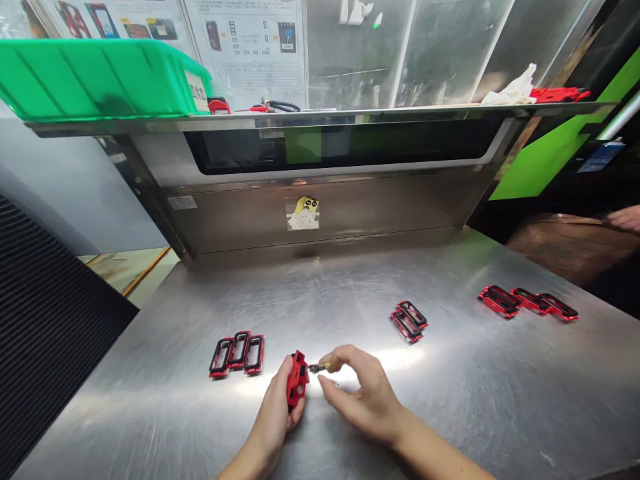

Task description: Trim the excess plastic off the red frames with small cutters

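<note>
In the head view, my left hand (273, 407) is wrapped round a red plastic frame (297, 380) with black parts, tilted up on its edge above the metal table. My right hand (367, 397) is just to the right of it. Its bent forefinger is on a small tool (319, 367) with a dark metal tip and a bit of yellow. That tip points left at the frame's right side, touching or very near it; I cannot tell which. The thumb sits lower, apart from the forefinger. Most of the tool's handle is hidden by the hand.
Red-and-black frames lie in groups on the metal table (320, 287): left (240, 351), right of centre (409, 321) and far right (530, 303). Above the back edge runs a shelf (350, 119) with a green bin (100, 80). Another person's hand (625, 218) shows at far right.
</note>
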`<act>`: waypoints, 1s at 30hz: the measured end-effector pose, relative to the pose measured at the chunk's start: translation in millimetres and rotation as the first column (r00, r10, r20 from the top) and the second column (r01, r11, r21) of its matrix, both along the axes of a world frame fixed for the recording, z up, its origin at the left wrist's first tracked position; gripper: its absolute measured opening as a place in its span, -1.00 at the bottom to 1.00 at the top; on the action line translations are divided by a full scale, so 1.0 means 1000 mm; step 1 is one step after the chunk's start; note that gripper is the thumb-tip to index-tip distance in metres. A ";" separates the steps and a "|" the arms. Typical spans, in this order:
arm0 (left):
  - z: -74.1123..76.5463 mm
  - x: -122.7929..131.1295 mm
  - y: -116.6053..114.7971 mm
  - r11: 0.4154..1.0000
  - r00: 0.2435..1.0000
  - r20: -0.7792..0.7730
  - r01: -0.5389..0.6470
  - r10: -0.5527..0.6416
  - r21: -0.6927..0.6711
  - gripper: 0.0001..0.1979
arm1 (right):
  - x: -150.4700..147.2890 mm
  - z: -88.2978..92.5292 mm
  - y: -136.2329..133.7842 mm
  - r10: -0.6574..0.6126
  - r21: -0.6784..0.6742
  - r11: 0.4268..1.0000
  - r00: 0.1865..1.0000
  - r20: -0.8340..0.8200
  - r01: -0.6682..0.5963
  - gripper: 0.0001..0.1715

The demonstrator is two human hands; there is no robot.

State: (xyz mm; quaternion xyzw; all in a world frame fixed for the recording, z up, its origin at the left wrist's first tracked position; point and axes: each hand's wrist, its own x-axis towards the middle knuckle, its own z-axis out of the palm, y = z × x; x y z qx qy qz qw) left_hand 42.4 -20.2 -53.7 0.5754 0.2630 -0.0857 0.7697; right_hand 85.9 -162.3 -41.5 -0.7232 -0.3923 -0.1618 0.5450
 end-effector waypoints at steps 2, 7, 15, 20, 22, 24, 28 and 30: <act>-0.002 0.000 0.002 0.999 0.999 0.015 0.031 -0.031 0.007 -0.41 | 0.005 -0.002 -0.003 -0.074 -0.050 0.996 0.994 -0.074 0.070 -0.93; -0.011 -0.003 0.006 0.999 0.999 0.024 0.036 -0.035 -0.008 -0.37 | 0.014 -0.015 -0.006 -0.195 -0.489 0.861 0.979 -0.060 0.141 -0.78; -0.008 -0.004 0.003 0.993 0.992 0.061 0.113 -0.114 0.029 -0.35 | 0.001 -0.012 0.005 -0.012 -0.283 0.955 0.943 -0.333 -0.088 -0.69; -0.005 -0.010 -0.007 0.971 0.958 0.192 0.188 -0.215 0.149 -0.36 | -0.007 -0.020 0.016 0.159 -0.043 0.967 0.728 -0.667 -0.251 -0.62; -0.004 -0.012 -0.009 0.964 0.952 0.208 0.185 -0.223 0.189 -0.38 | -0.006 -0.024 0.019 0.192 0.033 0.970 0.673 -0.714 -0.242 -0.66; -0.005 -0.011 -0.009 0.956 0.947 0.203 0.207 -0.250 0.209 -0.37 | -0.005 -0.024 0.020 0.278 0.146 0.954 0.594 -0.755 -0.262 -0.67; -0.010 -0.006 -0.004 0.952 0.948 0.171 0.236 -0.270 0.197 -0.33 | 0.001 -0.018 0.015 0.412 0.274 0.902 0.472 -0.779 -0.334 -0.61; -0.010 -0.004 -0.001 0.960 0.952 0.168 0.228 -0.255 0.165 -0.33 | 0.005 -0.015 0.011 0.411 0.272 0.899 0.451 -0.792 -0.344 -0.54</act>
